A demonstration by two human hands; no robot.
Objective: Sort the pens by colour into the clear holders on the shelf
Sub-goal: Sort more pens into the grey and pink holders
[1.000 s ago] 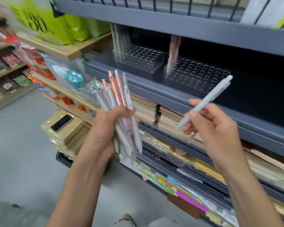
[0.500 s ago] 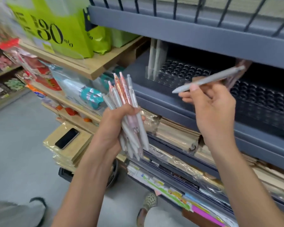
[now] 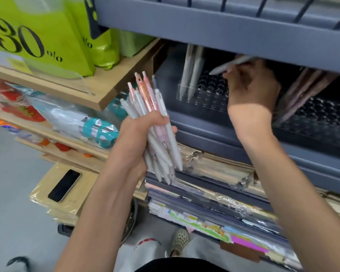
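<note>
My left hand [image 3: 139, 138] grips a bundle of pens [image 3: 153, 122], grey-white and pink or orange ones, tips pointing down, in front of the grey shelf [image 3: 214, 130]. My right hand [image 3: 251, 89] reaches into the shelf and pinches a single grey pen [image 3: 230, 64], held nearly level above the left clear holder [image 3: 204, 95]. Two grey pens [image 3: 190, 69] stand in that holder's left end. The right clear holder [image 3: 312, 122] carries several pinkish pens [image 3: 304, 91], partly hidden behind my right hand.
The upper shelf's edge [image 3: 224, 32] hangs low over the holders. Green bags [image 3: 47, 40] sit on a wooden shelf at left. Stacked paper goods [image 3: 214, 169] fill the shelves below. A phone [image 3: 64, 185] lies on wrapped packs at lower left.
My right hand has carried the single grey pen up and into the shelf, over the left holder. The view has moved closer to the shelf. My left hand still holds the bundle.
</note>
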